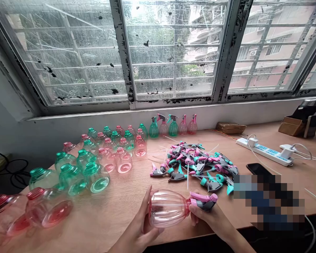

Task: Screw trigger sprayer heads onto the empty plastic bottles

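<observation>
Nearest, one see-through pink plastic bottle (168, 208) lies on its side in the air between two hands, above the edge of the light brown wooden table (116, 225). Its long way runs left to right, with the fat bottom to the left and the thin neck to the right. The left hand (140, 228) is wrapped around the bottom. The right hand (213, 219) is closed on the pink and grey plastic spray top (204, 201) at the neck, so it is the hand nearer that end.

Past the hands is one big heap of pink, green and grey spray tops (197, 160), too tangled to count. To the left stand open bottles (96, 177), about two dozen pink and green ones; some hide others. To the right are one black phone (259, 170) and one long white power strip (265, 151).

Farthest back, by the wall, five bottles with tops on (173, 129) stand in a row: two green, three pink.
</observation>
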Action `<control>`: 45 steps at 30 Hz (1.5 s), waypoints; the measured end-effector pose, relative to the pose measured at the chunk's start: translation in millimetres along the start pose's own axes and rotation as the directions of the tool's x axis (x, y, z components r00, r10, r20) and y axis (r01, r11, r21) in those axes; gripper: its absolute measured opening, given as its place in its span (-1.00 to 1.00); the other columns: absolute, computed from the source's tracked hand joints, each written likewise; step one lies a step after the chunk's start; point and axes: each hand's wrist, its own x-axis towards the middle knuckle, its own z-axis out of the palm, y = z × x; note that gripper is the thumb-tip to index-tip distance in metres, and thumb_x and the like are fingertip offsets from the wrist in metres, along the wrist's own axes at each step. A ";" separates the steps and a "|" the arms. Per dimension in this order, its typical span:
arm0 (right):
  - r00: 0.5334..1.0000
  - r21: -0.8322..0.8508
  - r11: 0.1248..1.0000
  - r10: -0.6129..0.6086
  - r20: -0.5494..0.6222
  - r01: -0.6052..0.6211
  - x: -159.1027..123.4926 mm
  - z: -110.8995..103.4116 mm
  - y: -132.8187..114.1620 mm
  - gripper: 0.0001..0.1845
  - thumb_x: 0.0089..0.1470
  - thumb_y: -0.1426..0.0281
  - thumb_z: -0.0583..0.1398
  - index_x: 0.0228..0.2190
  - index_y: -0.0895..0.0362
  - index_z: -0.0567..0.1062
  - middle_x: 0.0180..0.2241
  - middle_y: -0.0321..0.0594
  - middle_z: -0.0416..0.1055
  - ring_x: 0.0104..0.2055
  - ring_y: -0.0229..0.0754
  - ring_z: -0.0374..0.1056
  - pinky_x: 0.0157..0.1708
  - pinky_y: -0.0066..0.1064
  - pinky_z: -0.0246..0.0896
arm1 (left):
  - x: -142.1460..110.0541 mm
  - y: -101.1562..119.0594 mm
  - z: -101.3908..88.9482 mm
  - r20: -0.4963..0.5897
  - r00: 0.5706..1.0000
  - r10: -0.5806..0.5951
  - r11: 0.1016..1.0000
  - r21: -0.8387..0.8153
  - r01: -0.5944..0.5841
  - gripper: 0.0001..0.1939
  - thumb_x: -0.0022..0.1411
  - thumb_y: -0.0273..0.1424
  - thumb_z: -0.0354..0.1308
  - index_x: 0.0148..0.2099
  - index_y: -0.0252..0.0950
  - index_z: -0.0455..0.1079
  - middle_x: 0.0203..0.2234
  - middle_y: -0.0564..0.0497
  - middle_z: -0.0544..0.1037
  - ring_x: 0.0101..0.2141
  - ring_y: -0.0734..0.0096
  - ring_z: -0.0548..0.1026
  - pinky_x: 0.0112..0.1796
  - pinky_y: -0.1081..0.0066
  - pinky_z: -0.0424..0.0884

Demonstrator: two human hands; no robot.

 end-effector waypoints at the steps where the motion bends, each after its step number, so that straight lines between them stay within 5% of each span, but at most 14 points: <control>1: 1.000 -0.006 1.000 0.002 0.000 -0.002 0.0 -0.1 0.2 -0.59 0.16 0.11 0.30 -0.56 0.13 0.50 -0.60 -0.26 0.49 -0.51 -0.20 0.33 -0.44 -0.38 0.23 | -0.3 0.5 0.1 0.002 1.000 -0.003 1.000 0.007 0.003 -0.02 0.35 -0.20 0.23 0.47 0.20 -0.44 0.45 -0.01 0.01 0.30 0.08 0.25 0.31 0.05 0.05; 9: 1.000 -0.023 1.000 0.000 -0.002 0.000 0.0 1.9 -4.8 -0.56 0.14 0.06 0.30 -0.58 0.11 0.48 -0.60 -0.27 0.47 -0.52 -0.19 0.33 -0.46 -0.37 0.23 | -1.6 -1.9 -3.1 0.008 0.999 -0.053 0.998 -0.026 0.053 0.05 0.26 -0.16 0.32 0.50 0.02 -0.37 0.48 -0.05 -0.10 0.37 -0.05 0.08 0.34 0.00 -0.03; 17: 1.000 -0.061 0.998 -0.005 -0.010 0.004 -0.3 4.8 -11.7 -0.49 0.12 -0.01 0.27 -0.64 0.10 0.48 -0.62 -0.29 0.43 -0.55 -0.19 0.34 -0.50 -0.38 0.29 | -0.7 0.3 -0.4 -0.037 0.999 -0.019 0.999 0.039 0.021 -0.04 0.35 -0.15 0.21 0.47 0.21 -0.44 0.49 0.00 -0.15 0.29 0.05 0.26 0.31 0.05 0.07; 24: 1.000 -0.038 0.999 -0.002 0.005 0.002 -0.7 4.5 -11.9 -0.51 0.15 0.04 0.27 -0.65 0.08 0.47 -0.62 -0.29 0.43 -0.55 -0.19 0.33 -0.51 -0.38 0.29 | -3.6 -0.8 -1.2 -0.036 0.997 -0.061 0.998 0.002 0.061 0.09 0.27 -0.14 0.30 0.48 0.11 -0.50 0.48 0.02 -0.10 0.40 0.05 0.01 0.37 0.03 -0.26; 28: 1.000 -0.039 0.999 -0.002 0.016 0.002 -0.7 2.8 -7.8 -0.54 0.14 0.04 0.28 -0.62 0.06 0.45 -0.64 -0.30 0.44 -0.56 -0.19 0.31 -0.50 -0.37 0.25 | -1.9 -3.9 -1.2 -0.034 0.997 -0.065 0.994 -0.087 0.061 0.13 0.23 -0.13 0.33 0.49 0.05 -0.47 0.49 0.01 -0.17 0.42 0.03 -0.05 0.37 -0.02 -0.23; 34: 1.000 -0.030 0.999 -0.011 0.004 0.011 -0.3 2.6 -5.3 -0.55 0.12 0.02 0.29 -0.60 0.05 0.43 -0.62 -0.34 0.39 -0.58 -0.20 0.30 -0.53 -0.38 0.23 | 1.1 -3.9 -0.7 0.005 1.000 -0.031 0.991 -0.128 0.031 -0.03 0.26 -0.17 0.32 0.50 0.02 -0.23 0.47 -0.01 -0.07 0.39 0.00 0.05 0.35 0.03 -0.03; 45: 1.000 -0.006 1.000 -0.004 0.003 0.004 -0.9 2.0 -4.4 -0.58 0.17 0.04 0.27 -0.51 0.12 0.54 -0.64 -0.33 0.42 -0.58 -0.22 0.31 -0.54 -0.39 0.22 | -0.9 -5.1 -1.2 -0.018 0.999 -0.041 0.999 0.000 0.041 0.07 0.31 -0.08 0.24 0.48 0.06 -0.54 0.24 -0.13 0.36 0.22 0.06 0.35 0.29 0.04 0.05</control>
